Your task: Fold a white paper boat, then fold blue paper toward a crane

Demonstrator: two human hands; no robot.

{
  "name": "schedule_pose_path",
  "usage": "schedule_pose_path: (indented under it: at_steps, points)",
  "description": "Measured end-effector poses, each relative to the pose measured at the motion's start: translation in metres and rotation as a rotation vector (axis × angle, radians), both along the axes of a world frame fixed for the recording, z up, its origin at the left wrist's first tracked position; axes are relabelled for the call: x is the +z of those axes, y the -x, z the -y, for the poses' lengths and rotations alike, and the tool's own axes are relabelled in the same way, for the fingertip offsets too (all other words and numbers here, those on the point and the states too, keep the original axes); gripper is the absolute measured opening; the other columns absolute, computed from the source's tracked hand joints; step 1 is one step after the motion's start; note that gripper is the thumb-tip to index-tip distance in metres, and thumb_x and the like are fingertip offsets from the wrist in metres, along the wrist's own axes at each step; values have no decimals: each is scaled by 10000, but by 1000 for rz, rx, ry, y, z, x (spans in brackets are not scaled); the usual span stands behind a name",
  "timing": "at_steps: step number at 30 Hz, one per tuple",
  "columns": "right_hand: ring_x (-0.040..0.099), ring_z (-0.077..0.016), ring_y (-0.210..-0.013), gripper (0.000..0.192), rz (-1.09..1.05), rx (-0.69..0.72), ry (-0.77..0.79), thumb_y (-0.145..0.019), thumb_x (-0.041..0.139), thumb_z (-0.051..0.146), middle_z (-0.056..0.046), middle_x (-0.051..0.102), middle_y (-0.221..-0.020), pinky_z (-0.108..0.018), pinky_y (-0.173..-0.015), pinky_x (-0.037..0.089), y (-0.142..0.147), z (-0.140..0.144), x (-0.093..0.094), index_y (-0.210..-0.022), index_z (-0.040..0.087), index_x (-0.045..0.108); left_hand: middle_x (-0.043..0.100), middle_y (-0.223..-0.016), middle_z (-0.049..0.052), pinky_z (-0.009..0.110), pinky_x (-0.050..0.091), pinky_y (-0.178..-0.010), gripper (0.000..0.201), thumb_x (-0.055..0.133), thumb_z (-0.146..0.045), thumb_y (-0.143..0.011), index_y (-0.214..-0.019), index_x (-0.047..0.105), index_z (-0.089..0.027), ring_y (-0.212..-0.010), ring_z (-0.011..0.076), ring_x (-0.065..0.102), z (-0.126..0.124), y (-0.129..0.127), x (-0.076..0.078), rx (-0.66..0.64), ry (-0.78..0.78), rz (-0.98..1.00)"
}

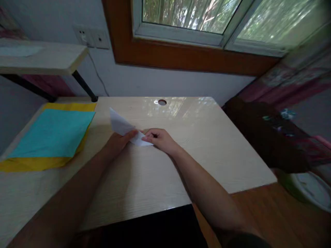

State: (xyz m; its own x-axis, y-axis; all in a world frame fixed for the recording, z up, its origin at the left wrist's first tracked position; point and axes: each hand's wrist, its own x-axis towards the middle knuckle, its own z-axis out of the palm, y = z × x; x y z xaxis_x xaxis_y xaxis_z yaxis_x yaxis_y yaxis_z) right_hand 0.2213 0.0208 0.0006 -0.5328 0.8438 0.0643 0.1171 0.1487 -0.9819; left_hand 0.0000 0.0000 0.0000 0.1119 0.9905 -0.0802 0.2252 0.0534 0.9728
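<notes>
**Both hands pinching a folded white paper on the worktop**

Nearest the camera, two bare forearms reached in from the lower edge and met over the middle of the pale wooden worktop (pixel 207 151). Between them lay a folded white paper (pixel 121 126), resting on the worktop with its pointed far corner lifted slightly and aimed up and to the left. The left hand (pixel 117 142) lay over the paper's near left part, its grip pressed down onto the sheet with the fingers stretched along the fold. The right hand (pixel 161 139) sat just beside it, its grip pressed together on the paper's near right tip, fingertips meeting the left hand's.

Well to the left on the same worktop lay a turquoise sheet (pixel 55 132) stacked on a yellow sheet (pixel 31 163), whose edges showed along the top and bottom. A round cable hole (pixel 162 102) sat near the far edge of the worktop. Behind it ran a light wall with a socket plate (pixel 91 37) and a thin cable hanging from it, and above that a window (pixel 196 17) in a brown wooden frame. A small shelf (pixel 38 58) on dark legs stood at the upper left
</notes>
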Motion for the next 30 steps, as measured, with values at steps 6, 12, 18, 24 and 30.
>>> schedule_pose_path:
  at_steps: [6,12,18,24,30]
  points:
    - [451,-105,-621,314,12,-38,6,-818,732,480,20,570,-682,-244,-579,331,1,0,0,-789,169,704,775,-1049,88,375,536,-898,554,688,-669,-757,-968,750,-160,-993,295,690,0,-2,2,126,-22,-53]
    - [457,-99,-566,368,34,-50,14,-863,674,513,26,557,-622,-241,-546,348,2,4,8,-732,169,674,775,-983,80,338,537,-844,470,704,-601,-787,-915,743,-150,-927,256,698,-3,2,-2,202,-52,11]
    - [524,-112,-602,406,-44,-61,21,-912,608,538,2,603,-657,-243,-580,407,3,1,0,-762,171,693,769,-946,87,325,543,-761,496,727,-612,-750,-895,730,-138,-863,253,692,0,1,2,126,-6,-4]
    - [566,-120,-673,342,-91,-94,-15,-906,633,521,-16,660,-799,-241,-612,439,1,0,-1,-962,198,733,725,-840,47,299,517,-682,403,726,-533,-777,-886,707,-145,-752,209,654,6,0,-1,-188,-3,-99]
    - [581,-143,-780,234,-53,-13,-265,-859,728,443,-21,646,-850,-274,-700,450,4,2,9,-924,222,768,653,-747,21,276,476,-648,348,665,-489,-823,-813,679,-142,-688,169,594,3,2,-6,-332,-49,-196]
